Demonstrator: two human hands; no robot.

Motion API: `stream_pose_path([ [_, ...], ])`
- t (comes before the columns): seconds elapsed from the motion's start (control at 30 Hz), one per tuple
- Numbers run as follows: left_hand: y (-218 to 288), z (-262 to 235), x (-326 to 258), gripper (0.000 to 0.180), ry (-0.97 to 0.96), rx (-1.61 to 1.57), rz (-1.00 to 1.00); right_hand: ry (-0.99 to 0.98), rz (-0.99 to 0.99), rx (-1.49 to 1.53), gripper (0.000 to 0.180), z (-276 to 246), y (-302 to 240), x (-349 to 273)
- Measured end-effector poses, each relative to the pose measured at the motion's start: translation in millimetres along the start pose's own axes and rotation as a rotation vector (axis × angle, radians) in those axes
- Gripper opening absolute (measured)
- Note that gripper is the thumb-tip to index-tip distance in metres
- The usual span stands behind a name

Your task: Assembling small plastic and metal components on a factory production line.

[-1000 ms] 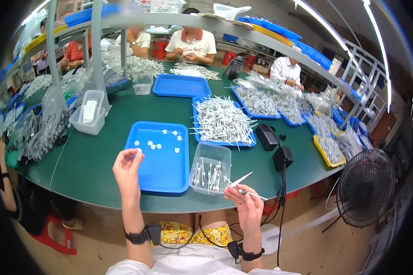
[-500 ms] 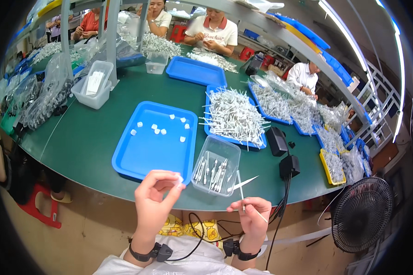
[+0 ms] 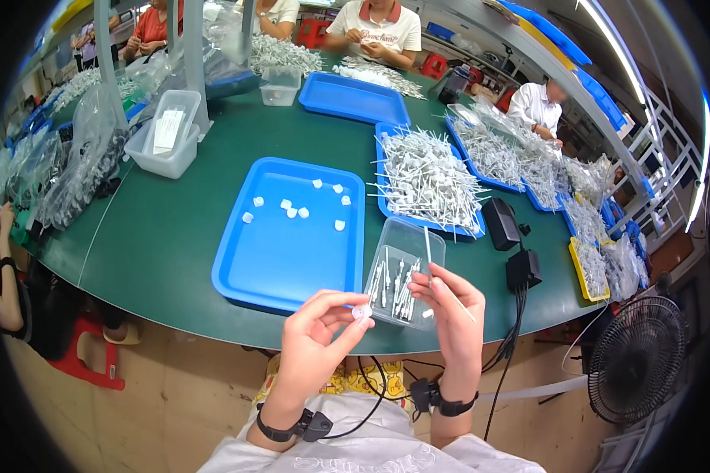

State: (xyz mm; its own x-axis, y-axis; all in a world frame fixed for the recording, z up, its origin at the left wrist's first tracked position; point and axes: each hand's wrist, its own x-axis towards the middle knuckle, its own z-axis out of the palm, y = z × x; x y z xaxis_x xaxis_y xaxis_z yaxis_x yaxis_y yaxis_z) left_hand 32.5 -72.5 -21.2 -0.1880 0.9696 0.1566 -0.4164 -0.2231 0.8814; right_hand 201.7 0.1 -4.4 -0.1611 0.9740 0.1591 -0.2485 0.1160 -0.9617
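My left hand (image 3: 321, 333) pinches a small white plastic piece (image 3: 361, 312) between thumb and fingertips, just in front of a clear plastic box (image 3: 401, 233). Thin white rods (image 3: 384, 284) with metallic parts lie in that box. Above its right side, my right hand (image 3: 459, 314) is closed on a slim white stick (image 3: 428, 244), which points up and away from me. Part of the stick is hidden behind the fingers. To the left, a blue tray (image 3: 284, 264) bears several small white cube-like pieces (image 3: 292, 212), spread over its far half.
A blue tray heaped with white rods (image 3: 430, 177) stands behind the clear box. Farther off are another blue tray (image 3: 351, 96) and stacked clear boxes (image 3: 166, 158). Black adapters (image 3: 522, 270) with cables sit at right, near a black fan (image 3: 637, 359). Co-workers sit across the green table.
My view has shifted, so the table things sit farther right. My right hand has risen with the stick from the table's front edge to over the clear box. My left hand keeps its white piece.
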Motion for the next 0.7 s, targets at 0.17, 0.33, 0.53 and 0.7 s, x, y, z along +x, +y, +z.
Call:
stream_pose_path([
  [0.17,4,-7,-1,0.017,0.108,0.029,-0.012,-0.11,0.021,-0.178,0.022,1,4,24],
  [0.33,0,-12,6,0.018,0.076,-0.022,-0.047,-0.169,0.186,-0.017,0.028,-5,11,33],
  [0.53,0,-12,2,0.025,-0.002,-0.044,-0.008,-0.216,0.254,0.205,0.032,2,7,32],
  [0.7,-3,-14,-1,0.025,-0.004,-0.004,-0.022,-0.131,0.242,0.242,0.026,12,12,27],
])
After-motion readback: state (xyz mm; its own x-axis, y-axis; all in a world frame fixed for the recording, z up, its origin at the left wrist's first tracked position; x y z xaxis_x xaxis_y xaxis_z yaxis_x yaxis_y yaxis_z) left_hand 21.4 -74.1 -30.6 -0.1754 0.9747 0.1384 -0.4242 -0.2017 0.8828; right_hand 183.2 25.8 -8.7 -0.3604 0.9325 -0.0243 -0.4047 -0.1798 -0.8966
